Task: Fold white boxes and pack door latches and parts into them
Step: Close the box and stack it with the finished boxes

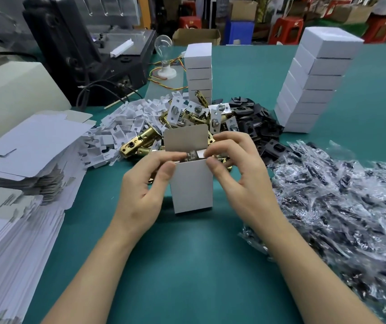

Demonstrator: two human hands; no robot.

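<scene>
A small white box (193, 185) stands upright on the green table (187, 265), its top lid flap raised at the back. Metal parts show inside its open mouth. My left hand (145, 188) grips the box's upper left corner, thumb on the front. My right hand (236, 169) holds the upper right corner, fingers curled over a side flap. Behind the box lies a pile of brass door latches (140, 142) with white-wrapped faceplates (215, 113).
Flat unfolded box blanks (23, 160) are stacked at the left. White card inserts (126, 122) and black plates (255, 115) lie behind. Bagged screw packs (341, 202) cover the right. Two stacks of packed boxes (313, 85) (199, 71) stand at the back, a black machine (89, 50) far left.
</scene>
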